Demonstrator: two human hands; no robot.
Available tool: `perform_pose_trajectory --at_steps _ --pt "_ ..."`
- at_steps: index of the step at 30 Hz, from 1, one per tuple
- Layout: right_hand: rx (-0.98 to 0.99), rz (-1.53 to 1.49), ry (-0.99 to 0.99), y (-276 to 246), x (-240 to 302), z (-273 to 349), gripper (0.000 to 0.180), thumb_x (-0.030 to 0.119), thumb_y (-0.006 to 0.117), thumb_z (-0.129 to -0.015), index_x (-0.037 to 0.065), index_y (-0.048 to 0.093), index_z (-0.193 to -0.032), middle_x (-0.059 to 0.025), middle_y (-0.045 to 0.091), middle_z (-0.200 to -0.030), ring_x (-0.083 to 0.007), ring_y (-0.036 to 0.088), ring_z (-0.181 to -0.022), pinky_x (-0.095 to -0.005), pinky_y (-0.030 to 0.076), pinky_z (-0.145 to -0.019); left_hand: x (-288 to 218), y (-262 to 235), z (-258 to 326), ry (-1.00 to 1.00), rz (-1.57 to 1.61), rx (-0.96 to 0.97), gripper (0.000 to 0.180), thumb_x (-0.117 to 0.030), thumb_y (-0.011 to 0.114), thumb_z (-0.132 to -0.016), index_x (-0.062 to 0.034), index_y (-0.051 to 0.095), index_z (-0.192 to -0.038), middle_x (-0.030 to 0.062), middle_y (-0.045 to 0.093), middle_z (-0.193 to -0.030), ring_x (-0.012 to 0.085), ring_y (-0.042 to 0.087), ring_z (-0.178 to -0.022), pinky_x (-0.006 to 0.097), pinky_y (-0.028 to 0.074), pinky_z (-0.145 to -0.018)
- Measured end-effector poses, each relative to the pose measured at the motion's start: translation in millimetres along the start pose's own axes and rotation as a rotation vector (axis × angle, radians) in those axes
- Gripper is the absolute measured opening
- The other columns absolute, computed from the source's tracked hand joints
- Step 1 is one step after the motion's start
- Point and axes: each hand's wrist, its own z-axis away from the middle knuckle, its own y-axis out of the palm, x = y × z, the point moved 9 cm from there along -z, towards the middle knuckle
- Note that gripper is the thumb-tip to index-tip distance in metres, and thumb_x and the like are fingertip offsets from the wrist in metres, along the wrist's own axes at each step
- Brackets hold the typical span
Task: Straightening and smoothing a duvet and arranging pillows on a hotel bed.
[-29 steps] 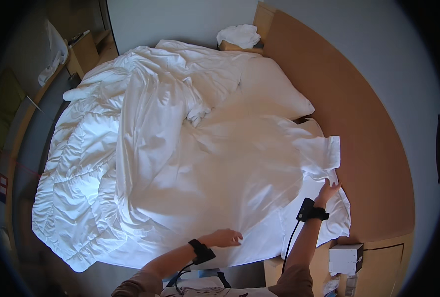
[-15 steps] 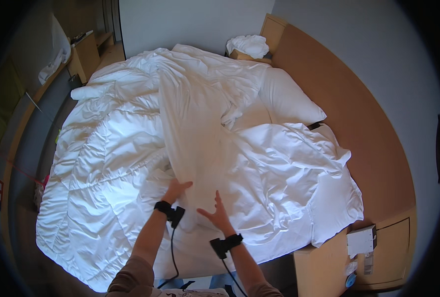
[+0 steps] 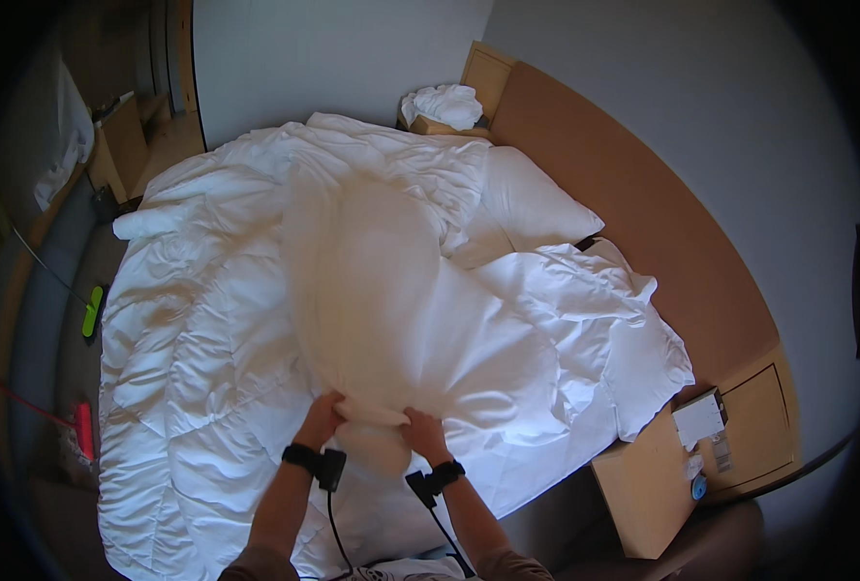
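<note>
My left hand and my right hand are both closed on the near edge of a thin white duvet cover. Its gathered edge stretches between them, and the cloth billows up beyond in a rounded swell. Under and left of it lies a thick quilted white duvet, spread rumpled over the bed. Toward the right, the cover runs into loose folds near a white pillow. A second pillow rests farther back against the headboard. Black straps with small boxes and cables circle both wrists.
A brown headboard curves along the right wall. At the lower right stands a wooden bedside table with a white box. Bundled white cloth sits on the far one. A green mop head and a red brush are at left.
Both hands were open above the cloth; now they grip its edge. The cover has puffed up in front of them, and the view has shifted a little.
</note>
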Motion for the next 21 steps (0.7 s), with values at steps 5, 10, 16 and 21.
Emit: perform_pose_trajectory --at_steps 5,10,16,21 --pt "-0.384 -0.031 -0.192 12.5 71.9 39.3 0.066 0.03 0.064 -0.07 0.015 0.035 -0.128 -0.0149 0.051 -0.112 -0.0332 0.051 -0.099 -0.0457 0.038 -0.084 -10.5 0.9 16.4 0.254 -0.65 0.052 0.039 -0.01 0.052 -0.08 0.0001 0.047 -0.118 0.0138 0.053 -0.115 0.024 0.047 -0.112 0.035 0.038 -0.093" --pt "-0.536 -0.368 0.009 0.0 -19.6 -3.4 0.029 0.016 0.06 -0.075 0.0 0.055 -0.099 -0.021 0.061 -0.08 -0.0365 0.059 -0.075 -0.0401 0.046 -0.069 -49.2 40.9 37.1 0.362 -1.085 0.091 0.039 -0.015 0.058 -0.076 -0.0039 0.053 -0.113 0.0176 0.051 -0.117 0.028 0.045 -0.111 0.034 0.034 -0.095" --pt "-0.359 -1.111 0.164 7.5 -101.2 -15.4 0.028 0.015 0.059 -0.077 -0.004 0.055 -0.097 -0.0137 0.062 -0.09 -0.0226 0.06 -0.076 -0.0339 0.046 -0.066 37.5 -40.6 107.5 -0.055 -1.481 0.049 0.081 -0.029 0.072 -0.064 -0.0217 0.03 -0.133 0.0209 0.05 -0.115 0.0366 0.042 -0.113 0.039 0.037 -0.092" --pt "-0.379 -0.448 0.02 -56.2 -32.9 -0.9 0.044 0.03 0.065 -0.073 0.0 0.052 -0.102 -0.0183 0.062 -0.083 -0.0325 0.061 -0.073 -0.0383 0.048 -0.063 22.4 -29.0 87.7 0.158 -1.74 -0.291 0.06 -0.017 0.067 -0.066 -0.0139 0.043 -0.121 0.0175 0.054 -0.1 0.0347 0.053 -0.096 0.039 0.043 -0.084"
